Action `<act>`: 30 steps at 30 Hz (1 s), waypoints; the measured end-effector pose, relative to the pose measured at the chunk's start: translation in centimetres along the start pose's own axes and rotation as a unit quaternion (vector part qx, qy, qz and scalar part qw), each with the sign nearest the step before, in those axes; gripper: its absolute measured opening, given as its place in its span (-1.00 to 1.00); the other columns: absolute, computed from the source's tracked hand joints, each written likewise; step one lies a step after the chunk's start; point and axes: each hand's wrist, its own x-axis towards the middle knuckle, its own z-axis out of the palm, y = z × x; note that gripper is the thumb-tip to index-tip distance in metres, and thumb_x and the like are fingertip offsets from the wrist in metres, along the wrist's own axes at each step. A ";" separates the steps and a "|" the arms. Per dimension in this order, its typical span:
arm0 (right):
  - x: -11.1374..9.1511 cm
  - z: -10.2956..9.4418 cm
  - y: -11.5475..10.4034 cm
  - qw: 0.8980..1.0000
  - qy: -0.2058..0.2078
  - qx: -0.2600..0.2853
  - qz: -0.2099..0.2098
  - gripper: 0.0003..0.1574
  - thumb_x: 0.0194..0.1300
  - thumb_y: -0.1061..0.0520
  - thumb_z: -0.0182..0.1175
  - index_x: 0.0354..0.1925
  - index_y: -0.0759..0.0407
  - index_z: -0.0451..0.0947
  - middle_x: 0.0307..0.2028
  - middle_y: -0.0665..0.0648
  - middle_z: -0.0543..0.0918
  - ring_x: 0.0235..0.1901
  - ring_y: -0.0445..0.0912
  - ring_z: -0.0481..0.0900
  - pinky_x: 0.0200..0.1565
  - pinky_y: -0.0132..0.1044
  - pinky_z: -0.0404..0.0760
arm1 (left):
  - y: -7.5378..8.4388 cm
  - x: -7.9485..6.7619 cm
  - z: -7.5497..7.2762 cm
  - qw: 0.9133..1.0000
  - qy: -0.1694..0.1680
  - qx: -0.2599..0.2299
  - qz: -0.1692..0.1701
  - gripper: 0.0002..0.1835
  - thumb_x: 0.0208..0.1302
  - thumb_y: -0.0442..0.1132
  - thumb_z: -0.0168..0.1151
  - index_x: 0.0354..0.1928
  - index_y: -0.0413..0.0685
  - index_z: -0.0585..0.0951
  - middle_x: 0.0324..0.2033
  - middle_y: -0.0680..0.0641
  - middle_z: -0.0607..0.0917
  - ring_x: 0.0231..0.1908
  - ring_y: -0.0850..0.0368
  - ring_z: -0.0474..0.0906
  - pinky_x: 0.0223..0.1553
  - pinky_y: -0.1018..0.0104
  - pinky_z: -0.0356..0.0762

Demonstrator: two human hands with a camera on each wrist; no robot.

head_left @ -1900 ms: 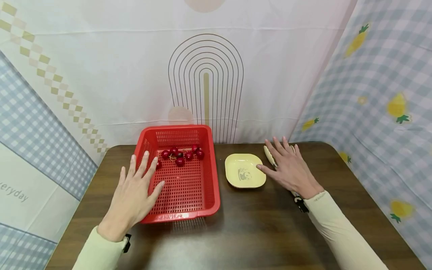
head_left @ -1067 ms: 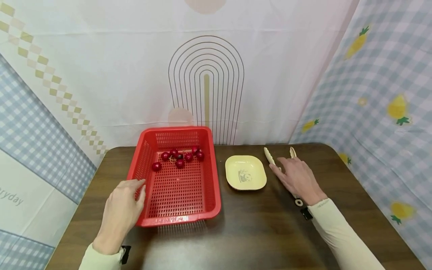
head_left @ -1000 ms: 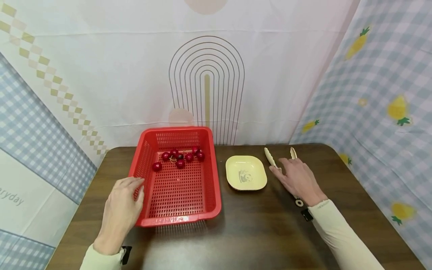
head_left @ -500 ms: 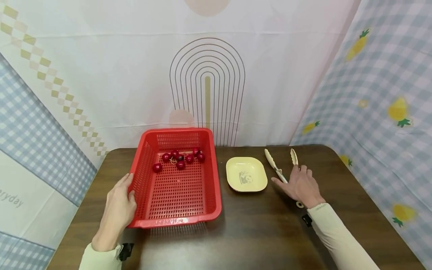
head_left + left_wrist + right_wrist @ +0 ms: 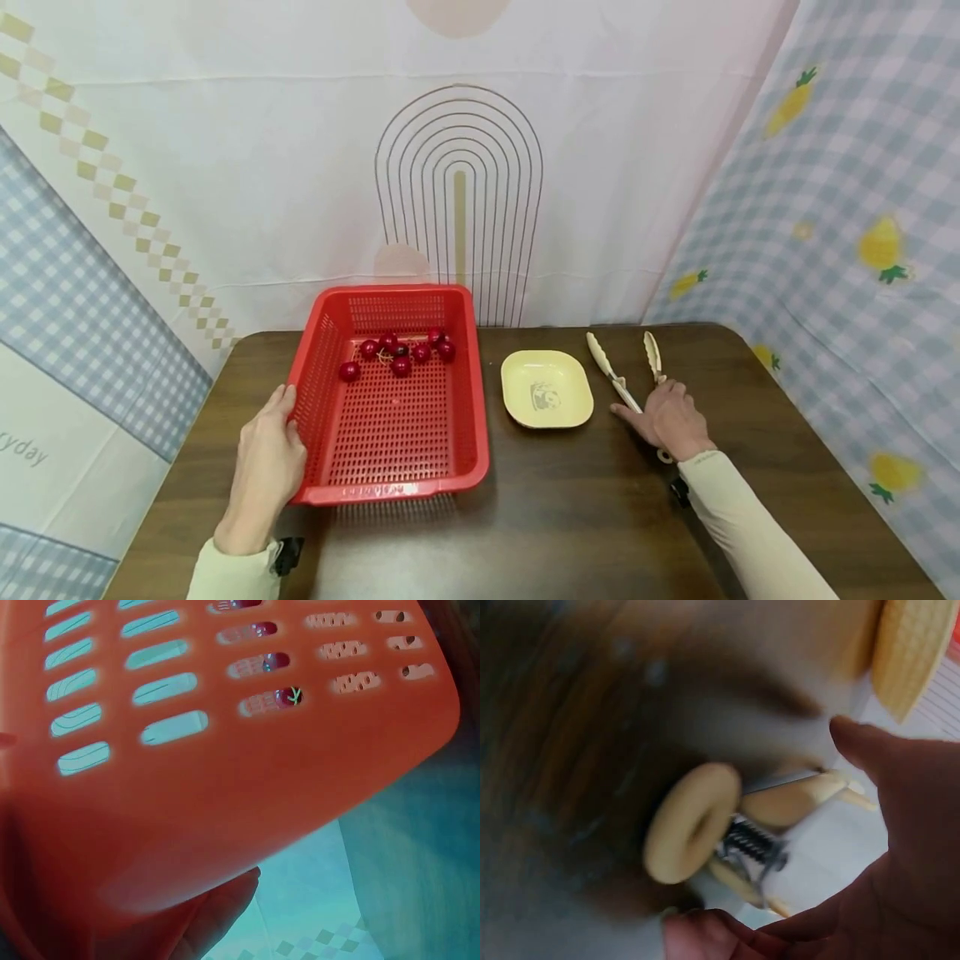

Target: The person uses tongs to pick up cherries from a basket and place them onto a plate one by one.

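Note:
My left hand grips the left rim of the red plastic basket. In the left wrist view, a finger shows beyond the basket's rim. Several red cherries lie toward the back of the basket. At the right, a pair of tongs lies spread on the table, cream tips pointing away. My right hand is low over their handle end, with the thumb held out to the left. In the right wrist view the tongs' pull ring and spring show between thumb and fingers, with the thumb apart from them.
A small pale-yellow square dish with a panda print stands between the basket and the tongs. The dark wooden table meets a printed cloth wall at the back, and checked cloth hangs on both sides.
My left hand has come down from above the basket and taken hold of its left rim. My right hand has drawn back from the tongs' tips to their handle end and lowered.

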 end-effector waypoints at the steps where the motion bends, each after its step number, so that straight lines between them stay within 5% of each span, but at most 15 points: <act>1: 0.0 0.2 0.1 1.000 0.003 0.000 0.000 0.25 0.37 -0.46 0.12 -0.09 0.86 0.21 -0.38 0.49 0.38 -0.49 0.23 0.52 -0.45 0.06 0.61 | 0.0 0.0 0.0 1.000 -0.003 0.002 -0.002 -0.46 0.31 -0.60 -0.02 0.36 -0.52 0.40 0.35 -0.53 0.41 0.27 -0.56 0.41 0.29 -0.37 0.39; 6: 0.1 0.6 0.5 0.999 0.044 -0.009 -0.018 -0.02 0.43 -0.30 0.17 -0.33 0.71 0.29 -0.49 0.47 0.39 -0.62 0.23 0.50 -0.58 0.05 0.58 | 0.3 0.0 0.2 1.000 -0.020 0.010 -0.008 -0.47 0.35 -0.57 -0.04 0.37 -0.52 0.38 0.37 -0.53 0.38 0.28 -0.57 0.39 0.28 -0.38 0.38; 20: 0.0 1.4 0.3 0.985 0.167 -0.014 -0.041 -0.23 0.38 -0.06 0.26 -0.36 0.70 0.28 -0.54 0.49 0.39 -0.70 0.30 0.49 -0.69 0.15 0.55 | 0.2 -0.1 -0.1 1.000 -0.020 0.010 -0.009 -0.47 0.39 -0.55 -0.06 0.39 -0.50 0.36 0.39 -0.51 0.37 0.29 -0.56 0.39 0.28 -0.39 0.39; 22: 0.0 1.6 0.2 0.973 0.224 -0.020 -0.050 -0.25 0.35 -0.08 0.29 -0.42 0.62 0.29 -0.61 0.45 0.38 -0.74 0.30 0.47 -0.73 0.15 0.51 | 0.2 0.0 0.0 1.000 -0.019 0.009 -0.007 -0.47 0.39 -0.55 -0.06 0.39 -0.50 0.36 0.39 -0.51 0.38 0.28 -0.56 0.40 0.27 -0.39 0.40; 25: 0.2 2.1 0.3 0.931 0.346 -0.062 -0.098 -0.22 0.36 -0.15 0.29 -0.53 0.54 0.33 -0.71 0.39 0.38 -0.79 0.28 0.44 -0.81 0.10 0.44 | 0.1 -0.1 0.1 1.000 -0.022 0.009 -0.007 -0.47 0.39 -0.55 -0.06 0.39 -0.50 0.36 0.38 -0.52 0.37 0.29 -0.57 0.39 0.26 -0.40 0.39; 27: 0.3 2.4 0.5 0.896 0.414 -0.092 -0.129 -0.12 0.49 -0.26 0.09 -0.60 0.51 0.34 -0.75 0.37 0.38 -0.80 0.26 0.43 -0.85 0.05 0.39 | 0.1 -0.1 0.1 1.000 -0.024 0.010 -0.007 -0.47 0.39 -0.56 -0.05 0.39 -0.50 0.36 0.38 -0.53 0.37 0.29 -0.58 0.38 0.27 -0.40 0.38; 30: 0.5 2.6 0.9 0.875 0.446 -0.112 -0.154 0.03 0.58 -0.40 -0.28 -0.65 0.45 0.30 -0.79 0.35 0.35 -0.79 0.25 0.39 -0.85 0.02 0.36 | 0.0 -0.1 0.1 1.000 -0.024 0.010 -0.004 -0.48 0.38 -0.57 -0.05 0.39 -0.50 0.37 0.37 -0.54 0.38 0.28 -0.58 0.38 0.27 -0.41 0.38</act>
